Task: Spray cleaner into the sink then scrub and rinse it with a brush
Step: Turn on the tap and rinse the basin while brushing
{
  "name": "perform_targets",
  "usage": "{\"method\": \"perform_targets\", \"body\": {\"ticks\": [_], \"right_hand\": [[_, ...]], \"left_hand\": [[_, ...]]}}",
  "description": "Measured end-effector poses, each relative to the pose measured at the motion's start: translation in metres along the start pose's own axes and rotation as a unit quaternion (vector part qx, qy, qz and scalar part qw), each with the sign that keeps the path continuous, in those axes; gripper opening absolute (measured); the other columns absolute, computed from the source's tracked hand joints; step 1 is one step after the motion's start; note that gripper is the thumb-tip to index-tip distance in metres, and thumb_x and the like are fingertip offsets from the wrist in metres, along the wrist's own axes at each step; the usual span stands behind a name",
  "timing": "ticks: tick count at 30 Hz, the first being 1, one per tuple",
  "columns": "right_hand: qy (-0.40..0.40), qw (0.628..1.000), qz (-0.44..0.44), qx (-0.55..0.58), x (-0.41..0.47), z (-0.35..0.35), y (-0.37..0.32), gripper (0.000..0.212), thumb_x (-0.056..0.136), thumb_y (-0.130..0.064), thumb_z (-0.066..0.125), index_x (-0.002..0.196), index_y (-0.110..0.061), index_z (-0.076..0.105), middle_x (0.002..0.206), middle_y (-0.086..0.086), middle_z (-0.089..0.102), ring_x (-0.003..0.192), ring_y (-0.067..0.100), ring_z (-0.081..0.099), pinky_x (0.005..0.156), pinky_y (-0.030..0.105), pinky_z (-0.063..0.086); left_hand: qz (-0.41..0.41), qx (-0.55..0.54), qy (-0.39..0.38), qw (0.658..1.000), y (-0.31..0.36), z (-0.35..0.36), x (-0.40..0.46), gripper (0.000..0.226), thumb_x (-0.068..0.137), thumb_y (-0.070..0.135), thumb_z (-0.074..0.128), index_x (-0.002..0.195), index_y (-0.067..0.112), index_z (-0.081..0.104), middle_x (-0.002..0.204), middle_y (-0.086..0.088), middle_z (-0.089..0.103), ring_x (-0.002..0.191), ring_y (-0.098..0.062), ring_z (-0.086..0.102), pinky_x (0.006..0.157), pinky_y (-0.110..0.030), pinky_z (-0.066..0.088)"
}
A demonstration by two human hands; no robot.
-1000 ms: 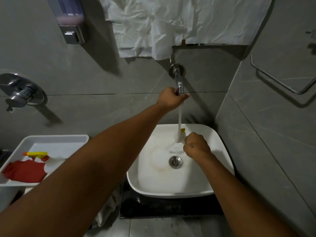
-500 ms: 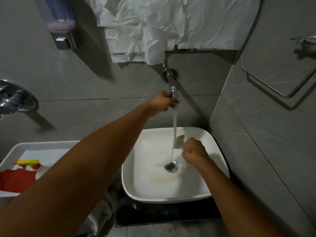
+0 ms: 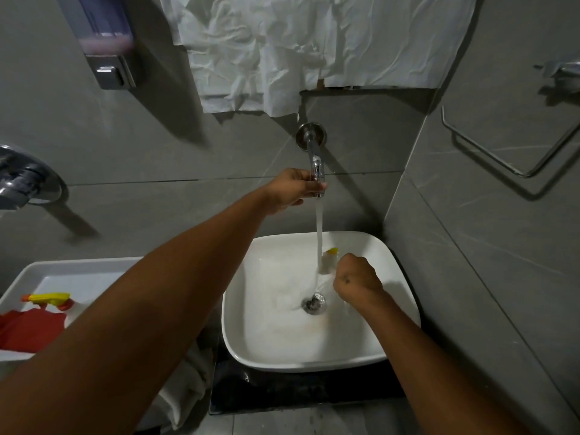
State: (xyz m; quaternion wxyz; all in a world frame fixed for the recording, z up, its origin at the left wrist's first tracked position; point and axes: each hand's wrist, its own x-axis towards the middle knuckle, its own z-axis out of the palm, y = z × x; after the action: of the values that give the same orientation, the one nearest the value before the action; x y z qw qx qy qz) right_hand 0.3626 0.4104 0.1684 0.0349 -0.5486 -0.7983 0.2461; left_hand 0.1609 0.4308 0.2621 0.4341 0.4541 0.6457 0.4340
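A white square sink (image 3: 301, 361) sits on a dark counter against the grey tiled wall. A chrome wall tap (image 3: 315, 158) runs a stream of water (image 3: 319, 243) down onto the drain (image 3: 314, 303). My left hand (image 3: 290, 189) grips the end of the tap. Inside the sink, my right hand (image 3: 356, 279) is closed on a brush (image 3: 329, 260) with a yellow tip and pale bristles, held in the stream; most of the brush is hidden by the fist. A spray bottle (image 3: 47, 301) with a yellow and orange trigger lies in the white tray at the left.
The white tray (image 3: 78, 268) at the left also holds a red cloth (image 3: 28, 328). A soap dispenser (image 3: 105, 42) and crumpled white paper (image 3: 307, 42) hang on the back wall. A chrome valve (image 3: 25, 180) is far left; a towel rail (image 3: 514, 152) lines the right wall.
The water now falls straight onto the drain instead of the sink's back part. My view has shifted slightly; both hands keep their holds on the tap and the brush.
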Motion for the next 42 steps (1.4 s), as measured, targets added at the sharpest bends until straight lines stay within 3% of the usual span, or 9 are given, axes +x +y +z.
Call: {"method": "perform_targets", "body": {"ticks": [6, 9, 12, 15, 28, 32, 34, 37, 42], "right_hand": [[-0.011, 1.000, 0.008, -0.012, -0.004, 0.002, -0.003, 0.006, 0.081, -0.009, 0.058, 0.077, -0.012, 0.054, 0.079, 0.006, 0.061, 0.072, 0.026, 0.061, 0.060, 0.028, 0.045], [-0.020, 1.000, 0.001, -0.020, -0.006, 0.001, 0.000, 0.016, 0.082, -0.011, 0.054, 0.069, -0.019, 0.049, 0.080, 0.006, 0.059, 0.073, 0.027, 0.059, 0.062, 0.030, 0.044], [-0.032, 0.999, -0.014, -0.028, -0.005, 0.000, 0.000, 0.006, 0.083, -0.011, 0.053, 0.081, -0.016, 0.056, 0.091, 0.009, 0.064, 0.082, 0.030, 0.063, 0.065, 0.031, 0.046], [-0.005, 0.999, -0.020, -0.029, -0.005, -0.001, -0.003, 0.016, 0.089, -0.016, 0.050, 0.096, -0.010, 0.063, 0.096, 0.010, 0.065, 0.086, 0.030, 0.064, 0.066, 0.031, 0.045], [-0.001, 0.999, -0.026, -0.027, -0.009, -0.005, -0.001, 0.013, 0.082, -0.010, 0.058, 0.094, -0.011, 0.064, 0.091, 0.008, 0.066, 0.080, 0.028, 0.064, 0.064, 0.030, 0.048], [-0.011, 0.999, -0.034, -0.016, -0.008, -0.007, -0.002, 0.015, 0.082, -0.009, 0.059, 0.095, -0.012, 0.066, 0.091, 0.007, 0.067, 0.079, 0.026, 0.065, 0.063, 0.030, 0.050], [-0.014, 0.999, -0.038, -0.015, -0.006, -0.009, -0.001, 0.017, 0.083, -0.009, 0.062, 0.099, -0.012, 0.067, 0.093, 0.007, 0.067, 0.081, 0.025, 0.065, 0.067, 0.031, 0.054], [-0.002, 0.999, -0.051, -0.013, -0.004, -0.011, 0.001, 0.020, 0.083, -0.009, 0.060, 0.100, -0.013, 0.069, 0.092, 0.007, 0.067, 0.080, 0.026, 0.065, 0.070, 0.031, 0.055], [0.043, 0.997, -0.057, 0.023, -0.001, -0.019, 0.004, 0.020, 0.086, -0.009, 0.058, 0.100, -0.014, 0.070, 0.094, 0.009, 0.069, 0.084, 0.029, 0.066, 0.064, 0.027, 0.049]], "left_hand": [[-0.004, 0.003, -0.002, 1.000, 0.002, 0.000, -0.001, 0.016, 0.090, 0.027, 0.070, 0.102, 0.017, 0.070, 0.104, 0.002, 0.075, 0.106, -0.012, 0.066, 0.107, -0.046, 0.038], [-0.006, 0.002, -0.002, 1.000, 0.002, 0.000, -0.002, 0.012, 0.090, 0.026, 0.071, 0.100, 0.018, 0.070, 0.103, 0.002, 0.075, 0.107, -0.013, 0.067, 0.106, -0.046, 0.038], [-0.009, 0.001, -0.003, 1.000, 0.002, -0.001, -0.003, 0.014, 0.089, 0.028, 0.071, 0.100, 0.019, 0.070, 0.101, 0.005, 0.076, 0.106, -0.011, 0.067, 0.105, -0.045, 0.039], [-0.010, 0.003, -0.002, 1.000, 0.000, -0.003, -0.003, 0.012, 0.089, 0.029, 0.072, 0.095, 0.020, 0.070, 0.100, 0.006, 0.077, 0.107, -0.012, 0.067, 0.103, -0.044, 0.039], [-0.005, 0.004, 0.011, 1.000, -0.005, -0.002, 0.000, 0.011, 0.085, 0.035, 0.076, 0.086, 0.024, 0.072, 0.097, 0.006, 0.077, 0.111, -0.016, 0.065, 0.094, -0.041, 0.041], [0.014, 0.014, 0.039, 0.999, -0.006, 0.003, 0.001, 0.016, 0.083, 0.036, 0.078, 0.078, 0.024, 0.068, 0.083, 0.006, 0.073, 0.082, -0.003, 0.064, 0.076, -0.030, 0.042], [0.017, 0.038, 0.079, 0.996, -0.004, 0.010, 0.003, 0.025, 0.079, 0.041, 0.080, 0.081, 0.021, 0.065, 0.080, 0.004, 0.069, 0.075, -0.006, 0.062, 0.069, -0.028, 0.041], [0.015, 0.086, 0.212, 0.973, -0.003, 0.030, 0.004, 0.038, 0.075, 0.045, 0.082, 0.084, 0.021, 0.055, 0.079, 0.000, 0.064, 0.072, -0.013, 0.061, 0.061, -0.028, 0.043], [0.036, 0.167, 0.316, 0.933, -0.007, 0.054, 0.000, 0.036, 0.082, 0.051, 0.072, 0.091, 0.024, 0.051, 0.082, 0.001, 0.061, 0.073, -0.016, 0.061, 0.063, -0.032, 0.048]]}}
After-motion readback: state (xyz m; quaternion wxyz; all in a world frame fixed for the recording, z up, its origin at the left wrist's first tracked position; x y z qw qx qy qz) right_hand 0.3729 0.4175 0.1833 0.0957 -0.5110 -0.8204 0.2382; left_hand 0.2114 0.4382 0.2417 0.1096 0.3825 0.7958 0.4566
